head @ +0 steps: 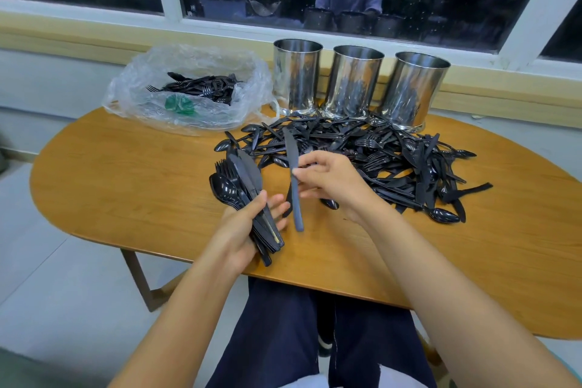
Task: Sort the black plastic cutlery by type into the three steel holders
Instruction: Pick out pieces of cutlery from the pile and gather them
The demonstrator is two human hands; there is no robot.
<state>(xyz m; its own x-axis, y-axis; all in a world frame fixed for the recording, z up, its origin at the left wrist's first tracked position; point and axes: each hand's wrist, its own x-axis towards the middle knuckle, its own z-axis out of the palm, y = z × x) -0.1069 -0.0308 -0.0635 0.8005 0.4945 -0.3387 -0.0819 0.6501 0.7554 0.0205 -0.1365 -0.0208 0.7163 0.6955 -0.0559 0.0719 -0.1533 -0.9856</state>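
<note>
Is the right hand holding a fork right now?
No, the right hand pinches a single black knife near its middle, its plain blade showing above the fingers.

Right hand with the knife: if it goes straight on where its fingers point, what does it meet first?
Probably the bundle in the left hand, just left of the knife that the right hand pinches; depth is unclear.

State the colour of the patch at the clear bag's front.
Green; the patch shows in the head view.

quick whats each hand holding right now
Left hand: grips a cutlery bundle of knives, forks and spoons.
Right hand: pinches a single knife.
</note>
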